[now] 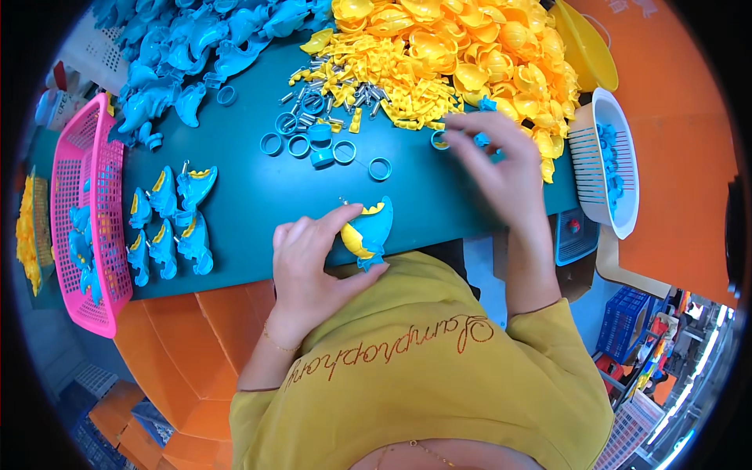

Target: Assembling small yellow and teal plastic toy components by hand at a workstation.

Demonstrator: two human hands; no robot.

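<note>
My left hand [307, 254] is closed on a blue toy shell piece [379, 225] with a yellow toothed insert, thumb at its lower tip and fingers at its upper end. A small metal pin shows at that upper end. Further right, my right hand [505, 164] is over the table with fingers curved and apart, nothing visible in them. Near its fingertips lies a blue ring [440, 140]. Small blue star-shaped parts [487, 103] lie around and partly under this hand. Several other blue rings [380, 168] are on the table between my hands and the piles.
Piles of blue shells [196, 39] and yellow shells [501, 55] cover the far side, with small yellow parts [392, 78] and metal pins in front. Assembled blue-yellow pieces [163, 247] stand in rows at left, beside a pink basket [121, 274]. A white basket [623, 168] is at right.
</note>
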